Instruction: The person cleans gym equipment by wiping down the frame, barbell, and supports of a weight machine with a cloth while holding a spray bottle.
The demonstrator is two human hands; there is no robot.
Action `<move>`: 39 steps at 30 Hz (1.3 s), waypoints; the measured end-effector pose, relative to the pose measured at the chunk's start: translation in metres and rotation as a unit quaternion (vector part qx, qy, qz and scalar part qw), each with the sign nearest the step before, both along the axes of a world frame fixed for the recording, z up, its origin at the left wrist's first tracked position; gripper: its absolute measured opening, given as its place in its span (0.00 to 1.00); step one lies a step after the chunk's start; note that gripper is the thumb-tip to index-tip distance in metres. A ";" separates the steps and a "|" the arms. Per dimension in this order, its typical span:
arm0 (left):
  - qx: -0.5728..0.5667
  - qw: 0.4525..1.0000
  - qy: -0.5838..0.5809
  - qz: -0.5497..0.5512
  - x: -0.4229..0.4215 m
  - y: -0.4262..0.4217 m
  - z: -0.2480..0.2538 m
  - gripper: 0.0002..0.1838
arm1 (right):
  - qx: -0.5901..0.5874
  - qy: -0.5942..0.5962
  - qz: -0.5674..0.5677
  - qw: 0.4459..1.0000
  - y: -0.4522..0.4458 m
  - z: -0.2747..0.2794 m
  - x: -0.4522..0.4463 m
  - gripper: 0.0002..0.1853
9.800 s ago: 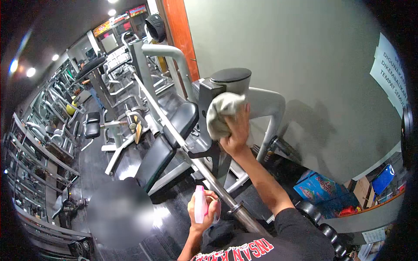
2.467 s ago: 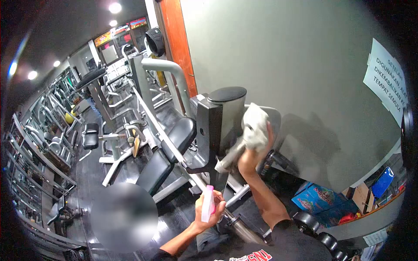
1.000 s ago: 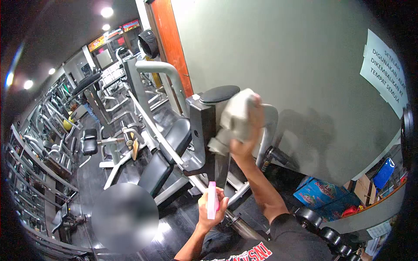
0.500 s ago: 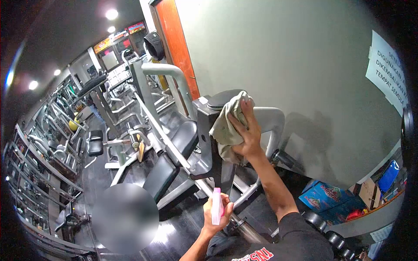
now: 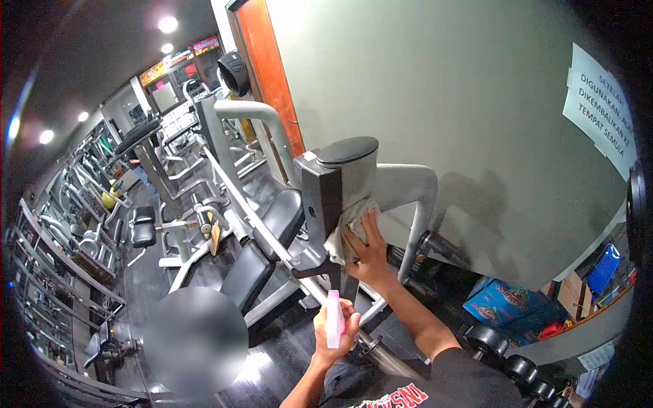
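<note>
With my right hand [image 5: 371, 255] I press a pale grey-green cloth [image 5: 349, 228] against the side of a machine's upright post [image 5: 357, 180], below its round black cap [image 5: 348, 150]. The fingers lie spread over the cloth. Lower down, my left hand [image 5: 335, 333] is closed round a spray bottle with a pink and white trigger head [image 5: 333, 319]; the bottle's body is mostly hidden by the hand. Close by are the machine's barbell bar [image 5: 255, 216] and black padded bench [image 5: 250, 279].
A grey wall [image 5: 422, 81] with a paper notice [image 5: 597, 109] stands at right. Blue cartons [image 5: 510, 302] and a row of black dumbbells [image 5: 486, 340] sit low at right. More gym machines [image 5: 180, 238] and a rack [image 5: 54, 292] fill the left. An orange door [image 5: 265, 68] is behind.
My right hand and the cloth have slid down the post from near its cap to its lower part, uncovering the cap. My left hand keeps hold of the spray bottle, nearly in place.
</note>
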State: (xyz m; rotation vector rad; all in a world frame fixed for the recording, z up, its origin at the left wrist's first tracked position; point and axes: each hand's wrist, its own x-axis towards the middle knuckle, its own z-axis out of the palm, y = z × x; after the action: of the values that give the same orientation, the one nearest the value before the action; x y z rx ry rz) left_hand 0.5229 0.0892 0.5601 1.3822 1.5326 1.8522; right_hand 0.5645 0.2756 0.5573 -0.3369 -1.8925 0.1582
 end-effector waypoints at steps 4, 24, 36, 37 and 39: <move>0.013 1.000 -0.002 -0.003 -0.003 -0.001 -0.013 0.11 | 0.062 0.018 -0.004 0.998 0.009 -0.047 -0.005 0.34; 0.037 0.999 -0.027 0.027 0.001 -0.008 -0.008 0.11 | 0.075 0.056 0.008 0.996 -0.012 0.086 -0.026 0.34; 0.005 0.998 -0.026 -0.055 -0.003 -0.009 -0.010 0.20 | -0.043 -0.046 0.154 0.986 -0.011 -0.068 0.051 0.33; 0.002 0.998 -0.025 -0.059 -0.003 -0.010 -0.010 0.20 | -0.016 0.016 0.146 0.989 -0.006 -0.041 0.049 0.31; -0.004 0.996 -0.038 -0.077 -0.005 -0.010 -0.011 0.24 | 0.074 0.063 0.017 0.995 0.003 0.001 0.040 0.27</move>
State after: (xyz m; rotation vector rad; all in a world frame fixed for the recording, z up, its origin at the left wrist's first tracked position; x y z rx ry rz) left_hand 0.5177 0.0796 0.5487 1.3694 1.3541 1.7822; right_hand 0.6042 0.2783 0.5583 -0.1895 -1.7737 0.0587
